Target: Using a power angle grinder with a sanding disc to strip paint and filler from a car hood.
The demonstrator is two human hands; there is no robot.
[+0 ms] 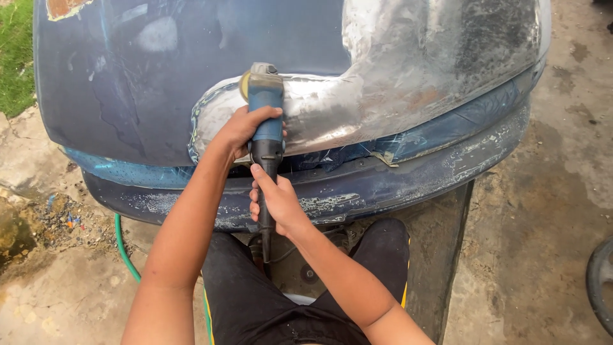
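Both hands grip a blue grinder [266,115] against the car panel [191,76]: left hand [246,131] clenched around its body, right hand [276,203] grasping its rear handle.

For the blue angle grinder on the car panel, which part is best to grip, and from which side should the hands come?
Probably from the rear, as the pictures show: the grinder lies lengthwise, disc end away. The left hand wraps the blue body from its left side; the right hand holds the slim black tail handle behind. Both stay clear of the disc on the bare metal panel.
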